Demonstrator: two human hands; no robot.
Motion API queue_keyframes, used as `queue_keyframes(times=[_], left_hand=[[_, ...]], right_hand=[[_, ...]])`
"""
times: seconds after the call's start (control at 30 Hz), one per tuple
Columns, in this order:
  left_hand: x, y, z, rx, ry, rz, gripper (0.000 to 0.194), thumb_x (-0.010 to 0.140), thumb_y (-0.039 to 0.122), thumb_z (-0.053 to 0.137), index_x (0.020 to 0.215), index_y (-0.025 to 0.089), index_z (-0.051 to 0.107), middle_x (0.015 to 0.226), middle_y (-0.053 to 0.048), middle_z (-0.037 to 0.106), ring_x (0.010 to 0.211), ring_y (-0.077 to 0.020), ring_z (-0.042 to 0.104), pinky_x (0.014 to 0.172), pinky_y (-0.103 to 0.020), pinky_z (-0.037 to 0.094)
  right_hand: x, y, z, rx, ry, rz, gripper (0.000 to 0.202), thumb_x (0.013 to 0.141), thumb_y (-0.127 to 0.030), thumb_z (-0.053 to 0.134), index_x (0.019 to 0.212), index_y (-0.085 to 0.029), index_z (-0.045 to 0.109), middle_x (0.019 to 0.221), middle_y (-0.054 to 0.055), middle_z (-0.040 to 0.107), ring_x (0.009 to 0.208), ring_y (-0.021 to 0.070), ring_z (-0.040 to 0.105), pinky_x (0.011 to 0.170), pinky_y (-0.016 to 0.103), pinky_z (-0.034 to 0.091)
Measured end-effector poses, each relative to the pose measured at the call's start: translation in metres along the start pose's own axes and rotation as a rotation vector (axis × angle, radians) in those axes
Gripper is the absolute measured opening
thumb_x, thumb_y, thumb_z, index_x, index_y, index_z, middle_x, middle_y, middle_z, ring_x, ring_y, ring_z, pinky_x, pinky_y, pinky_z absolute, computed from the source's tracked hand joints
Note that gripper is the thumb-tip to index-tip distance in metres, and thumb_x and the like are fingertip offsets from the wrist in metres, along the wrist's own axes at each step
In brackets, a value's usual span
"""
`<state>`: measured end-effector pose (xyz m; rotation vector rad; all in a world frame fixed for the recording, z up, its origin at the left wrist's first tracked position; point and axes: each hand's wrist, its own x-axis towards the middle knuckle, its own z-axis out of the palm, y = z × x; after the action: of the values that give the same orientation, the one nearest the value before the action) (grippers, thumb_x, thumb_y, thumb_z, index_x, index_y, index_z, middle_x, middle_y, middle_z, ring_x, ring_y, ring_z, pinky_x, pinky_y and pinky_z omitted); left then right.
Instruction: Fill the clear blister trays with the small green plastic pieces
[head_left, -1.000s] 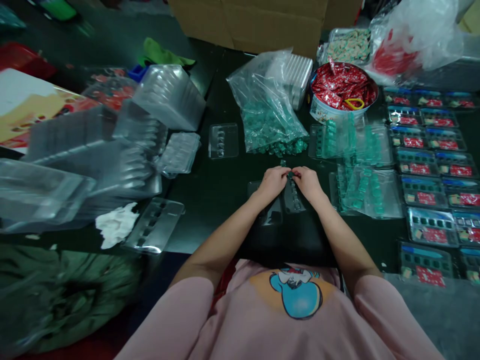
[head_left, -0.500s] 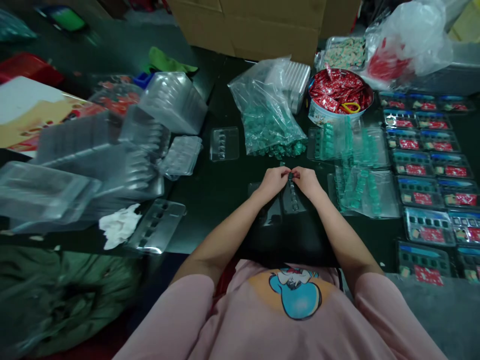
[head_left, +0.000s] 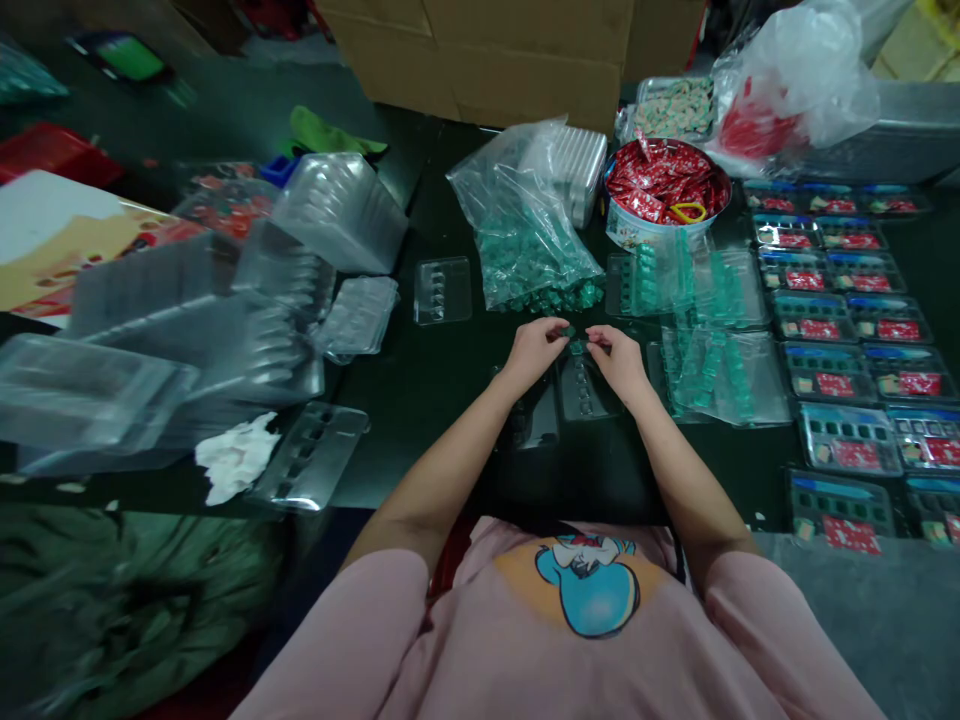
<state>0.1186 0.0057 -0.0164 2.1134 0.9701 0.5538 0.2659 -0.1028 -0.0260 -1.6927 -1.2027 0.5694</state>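
My left hand (head_left: 536, 350) pinches a small green piece above the top end of a clear plastic tray (head_left: 581, 393). At the tray's other upper side is my right hand (head_left: 616, 358), its thumb and fingers apart and nothing visible between them. One green piece (head_left: 577, 347) sits in the tray's top slot; the slots below it look clear. Another clear tray (head_left: 537, 415) lies under my left forearm. Just beyond my hands, a plastic bag (head_left: 525, 240) spills green pieces (head_left: 559, 297) onto the dark table.
Stacked clear trays (head_left: 187, 330) and white tissue (head_left: 236, 458) are at left. Green-filled trays (head_left: 709, 375) lie right, beside rows of filled packs (head_left: 836, 380). A round tin (head_left: 664, 190) of red packets stands behind; a cardboard box (head_left: 495, 60) is at the back.
My hands have moved apart from each other over the tray's top end. The right fingers have opened, and a green piece now shows in the top slot. The view has shifted slightly.
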Motion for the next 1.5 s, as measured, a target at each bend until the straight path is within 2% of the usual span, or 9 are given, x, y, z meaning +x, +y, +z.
queue_keyframes(times=[0.33,0.43,0.57,0.73,0.87,1.07,1.17,1.27,1.5], left_hand=[[-0.030,0.020,0.014,-0.664,-0.021,-0.172,0.034,0.076,0.022,0.064,0.107,0.013,0.073,0.099,-0.008,0.071,0.082,-0.0160,0.068,0.086,-0.036,0.054],[-0.029,0.023,0.012,-0.716,-0.014,-0.179,0.036,0.073,0.020,0.066,0.108,0.012,0.071,0.088,-0.004,0.068,0.076,-0.0133,0.065,0.084,-0.034,0.054],[-0.024,0.024,0.006,-0.739,-0.067,-0.178,0.040,0.071,0.016,0.067,0.111,0.013,0.064,0.079,0.000,0.065,0.072,-0.0108,0.063,0.078,-0.028,0.052],[-0.018,0.023,-0.002,-0.741,-0.146,-0.169,0.034,0.071,0.014,0.067,0.105,0.015,0.063,0.078,0.001,0.065,0.071,-0.0100,0.062,0.075,-0.025,0.051],[-0.021,0.021,0.000,-0.753,-0.199,-0.160,0.027,0.070,0.017,0.067,0.097,0.014,0.070,0.086,-0.004,0.069,0.077,-0.0129,0.064,0.078,-0.029,0.052],[-0.030,0.019,0.006,-0.520,-0.143,-0.042,0.030,0.073,0.022,0.070,0.102,0.017,0.075,0.114,-0.008,0.065,0.084,-0.0138,0.065,0.080,-0.030,0.053],[-0.032,0.018,0.008,-0.258,-0.098,0.001,0.027,0.077,0.020,0.068,0.102,0.019,0.076,0.105,-0.007,0.068,0.081,-0.0142,0.064,0.078,-0.029,0.052],[-0.033,0.014,0.012,-0.071,-0.075,0.035,0.027,0.079,0.016,0.068,0.105,0.019,0.074,0.094,-0.006,0.071,0.080,-0.0156,0.064,0.079,-0.030,0.051],[-0.033,0.001,0.026,0.075,-0.084,0.113,0.022,0.081,0.017,0.070,0.103,0.020,0.074,0.099,-0.007,0.072,0.089,-0.0180,0.066,0.085,-0.031,0.051]], right_hand=[[-0.010,-0.010,0.001,0.385,-0.062,0.143,0.023,0.077,-0.028,0.066,0.098,-0.020,0.067,0.091,0.002,0.071,0.085,0.0148,0.067,0.084,0.030,0.053],[-0.012,-0.012,0.001,0.537,-0.077,0.214,0.023,0.075,-0.034,0.068,0.094,-0.020,0.066,0.084,-0.001,0.068,0.079,0.0123,0.066,0.073,0.025,0.051],[-0.012,-0.016,-0.004,0.765,-0.169,0.458,0.028,0.075,-0.041,0.069,0.094,-0.022,0.064,0.075,-0.004,0.063,0.067,0.0084,0.061,0.051,0.017,0.036],[-0.009,-0.024,-0.014,0.912,-0.304,0.534,0.036,0.066,-0.035,0.079,0.094,-0.023,0.060,0.073,-0.005,0.059,0.061,0.0076,0.054,0.050,0.018,0.034],[-0.009,-0.025,-0.015,0.989,-0.288,0.545,0.040,0.060,-0.031,0.081,0.090,-0.024,0.056,0.074,-0.006,0.059,0.060,0.0077,0.052,0.048,0.019,0.033],[-0.012,-0.013,-0.005,0.808,-0.179,0.560,0.040,0.057,-0.034,0.079,0.082,-0.024,0.050,0.065,-0.009,0.052,0.055,0.0066,0.048,0.046,0.017,0.030],[-0.012,-0.005,0.003,0.655,-0.120,0.526,0.037,0.059,-0.036,0.074,0.082,-0.023,0.049,0.065,-0.009,0.053,0.055,0.0069,0.049,0.046,0.017,0.028],[-0.012,0.005,0.007,0.505,-0.049,0.434,0.030,0.065,-0.035,0.069,0.083,-0.022,0.049,0.067,-0.007,0.056,0.060,0.0088,0.054,0.054,0.020,0.038],[-0.012,0.021,0.007,0.355,-0.045,0.270,0.018,0.074,-0.033,0.061,0.086,-0.022,0.054,0.070,-0.006,0.055,0.065,0.0106,0.055,0.070,0.027,0.048]])
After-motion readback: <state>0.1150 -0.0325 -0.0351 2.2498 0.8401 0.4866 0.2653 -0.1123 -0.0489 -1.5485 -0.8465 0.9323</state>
